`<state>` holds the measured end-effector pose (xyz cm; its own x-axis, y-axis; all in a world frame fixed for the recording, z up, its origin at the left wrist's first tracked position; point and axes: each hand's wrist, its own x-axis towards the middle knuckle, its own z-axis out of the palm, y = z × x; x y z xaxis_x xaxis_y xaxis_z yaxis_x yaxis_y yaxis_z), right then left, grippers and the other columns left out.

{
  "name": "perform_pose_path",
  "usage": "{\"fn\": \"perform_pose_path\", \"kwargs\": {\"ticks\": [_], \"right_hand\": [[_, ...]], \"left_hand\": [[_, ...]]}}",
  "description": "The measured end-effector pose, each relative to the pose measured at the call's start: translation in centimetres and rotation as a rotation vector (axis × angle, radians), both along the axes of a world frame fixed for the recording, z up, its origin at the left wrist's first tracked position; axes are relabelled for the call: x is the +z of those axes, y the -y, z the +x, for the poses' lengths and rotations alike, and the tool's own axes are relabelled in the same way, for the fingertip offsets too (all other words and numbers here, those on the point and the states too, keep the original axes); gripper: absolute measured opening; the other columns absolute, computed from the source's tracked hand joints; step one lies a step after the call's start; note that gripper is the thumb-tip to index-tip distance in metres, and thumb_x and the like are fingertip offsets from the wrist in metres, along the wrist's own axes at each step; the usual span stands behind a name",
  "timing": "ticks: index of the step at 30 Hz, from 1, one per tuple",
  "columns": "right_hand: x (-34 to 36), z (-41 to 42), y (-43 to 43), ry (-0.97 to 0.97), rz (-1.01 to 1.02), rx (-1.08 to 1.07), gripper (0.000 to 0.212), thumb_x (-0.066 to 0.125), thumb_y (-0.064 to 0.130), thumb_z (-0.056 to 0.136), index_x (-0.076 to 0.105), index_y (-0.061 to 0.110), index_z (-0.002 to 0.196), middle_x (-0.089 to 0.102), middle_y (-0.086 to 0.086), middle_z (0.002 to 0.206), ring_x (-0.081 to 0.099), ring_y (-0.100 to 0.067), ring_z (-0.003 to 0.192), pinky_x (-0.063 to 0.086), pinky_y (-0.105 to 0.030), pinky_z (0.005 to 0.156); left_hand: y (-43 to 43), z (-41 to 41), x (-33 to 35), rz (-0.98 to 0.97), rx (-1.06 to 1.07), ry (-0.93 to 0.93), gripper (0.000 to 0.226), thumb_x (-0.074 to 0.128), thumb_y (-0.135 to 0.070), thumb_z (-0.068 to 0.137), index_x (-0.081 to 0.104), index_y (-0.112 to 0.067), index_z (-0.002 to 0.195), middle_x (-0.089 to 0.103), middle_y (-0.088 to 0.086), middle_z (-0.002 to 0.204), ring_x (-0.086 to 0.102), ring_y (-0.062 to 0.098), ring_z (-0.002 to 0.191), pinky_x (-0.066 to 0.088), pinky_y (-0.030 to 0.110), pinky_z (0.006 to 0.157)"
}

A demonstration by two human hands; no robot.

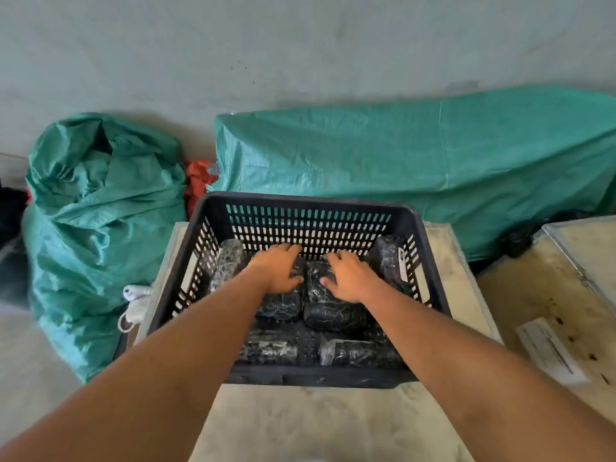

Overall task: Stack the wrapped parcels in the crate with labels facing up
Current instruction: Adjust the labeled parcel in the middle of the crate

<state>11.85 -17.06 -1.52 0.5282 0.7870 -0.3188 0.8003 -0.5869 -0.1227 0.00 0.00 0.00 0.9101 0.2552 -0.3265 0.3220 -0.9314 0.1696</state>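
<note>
A black slotted plastic crate (pixel 310 208) stands on a pale table and holds several parcels wrapped in black film. Two parcels lie side by side in the middle. My left hand (pixel 278 270) rests palm down on the left middle parcel (pixel 281 305). My right hand (pixel 348 276) lies on the right middle parcel (pixel 330 311), fingers spread. One parcel (pixel 230 261) leans at the crate's left wall. Another (pixel 388 258) leans at the right wall with a white label turned sideways. Two more parcels (pixel 270 350) lie along the near wall.
The table (pixel 300 421) carries the crate. A second pale surface at the right bears a white paper label (pixel 550 351). Green woven sacks (pixel 100 228) and a green tarp (pixel 416 168) lie behind, by the wall. A white power strip (pixel 135 296) lies left of the crate.
</note>
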Motion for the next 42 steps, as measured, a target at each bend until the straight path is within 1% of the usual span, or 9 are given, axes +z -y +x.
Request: {"fn": "perform_pose_path", "kwargs": {"ticks": [10,14,18,21,24,32,36,39,42], "right_hand": [[-7.3,-0.7,0.4,-0.015,-0.346,0.159,0.138,0.055,0.092,0.065,-0.009,0.017,0.162,-0.019,-0.027,0.163,-0.012,-0.05,0.15,0.018,-0.064,0.118],[-9.3,-1.5,0.8,0.058,-0.354,0.164,0.146,0.072,0.078,0.065,-0.021,0.012,0.157,-0.03,-0.032,0.157,-0.022,-0.054,0.146,0.006,-0.067,0.118],[-8.9,-1.9,-0.4,-0.02,-0.332,0.135,0.134,0.085,0.047,0.073,-0.008,0.002,0.158,-0.016,-0.034,0.16,-0.008,-0.06,0.144,0.016,-0.062,0.118],[-6.5,-1.0,-0.9,-0.082,-0.237,0.137,0.119,0.087,0.047,0.069,0.024,-0.001,0.156,0.028,-0.028,0.16,0.036,-0.052,0.14,0.044,-0.051,0.11],[-3.7,0.8,-0.8,-0.164,0.018,0.048,0.082,0.084,0.043,0.067,0.059,0.003,0.134,0.073,-0.01,0.109,0.071,-0.025,0.093,0.061,-0.037,0.081],[-0.6,4.0,1.3,-0.598,0.649,-0.405,0.069,0.073,0.032,0.075,0.053,0.04,0.141,0.069,0.011,0.113,0.072,-0.005,0.089,0.06,-0.021,0.071],[-0.1,4.1,2.5,-0.746,0.817,-0.574,0.066,0.052,0.023,0.091,0.037,0.062,0.143,0.065,0.021,0.12,0.071,-0.013,0.081,0.06,-0.03,0.061],[0.1,4.0,2.6,-0.807,0.834,-0.644,0.06,0.039,0.026,0.094,0.038,0.069,0.136,0.063,0.003,0.12,0.059,-0.041,0.103,0.056,-0.059,0.085],[0.4,4.3,2.6,-0.901,0.848,-0.742,0.057,0.038,0.024,0.09,0.049,0.061,0.132,0.062,-0.008,0.121,0.061,-0.038,0.11,0.054,-0.059,0.093]], "left_hand": [[-0.8,-1.0,-9.0,-0.098,-0.098,-0.295,0.117,0.06,-0.06,0.09,-0.026,-0.016,0.156,-0.033,0.007,0.163,-0.029,0.033,0.149,-0.008,0.057,0.119],[-1.2,-1.7,-11.0,-0.099,-0.126,-0.299,0.127,0.067,-0.059,0.085,-0.036,-0.021,0.15,-0.044,0.006,0.156,-0.04,0.035,0.139,-0.019,0.054,0.111],[-1.3,-2.0,-11.8,-0.114,-0.108,-0.239,0.129,0.07,-0.054,0.085,-0.039,-0.023,0.147,-0.044,0.005,0.156,-0.038,0.036,0.143,-0.018,0.057,0.114],[-1.2,-2.0,-11.4,-0.165,-0.089,-0.207,0.131,0.074,-0.053,0.081,-0.031,-0.022,0.154,-0.04,0.003,0.158,-0.037,0.033,0.144,-0.016,0.058,0.118],[-1.4,-1.7,-10.6,-0.285,-0.026,-0.142,0.128,0.077,-0.049,0.081,-0.021,-0.022,0.158,-0.028,0.0,0.164,-0.03,0.03,0.148,-0.015,0.056,0.12],[-0.5,-0.3,-7.9,-0.529,0.113,0.044,0.123,0.077,-0.047,0.084,-0.026,-0.048,0.152,-0.01,-0.008,0.165,0.007,0.027,0.154,0.011,0.053,0.124],[0.6,0.8,-6.4,-0.79,0.27,0.127,0.099,0.069,-0.06,0.086,-0.006,-0.064,0.15,0.01,-0.002,0.17,0.019,0.029,0.153,0.021,0.055,0.122],[1.2,1.1,-5.9,-0.931,0.344,0.189,0.1,0.072,-0.054,0.087,-0.003,-0.061,0.153,0.018,-0.003,0.169,0.024,0.026,0.151,0.023,0.056,0.121],[1.6,1.4,-5.6,-1.051,0.398,0.244,0.104,0.076,-0.034,0.09,0.0,-0.056,0.155,0.032,-0.001,0.164,0.041,0.025,0.143,0.035,0.051,0.117]]}}
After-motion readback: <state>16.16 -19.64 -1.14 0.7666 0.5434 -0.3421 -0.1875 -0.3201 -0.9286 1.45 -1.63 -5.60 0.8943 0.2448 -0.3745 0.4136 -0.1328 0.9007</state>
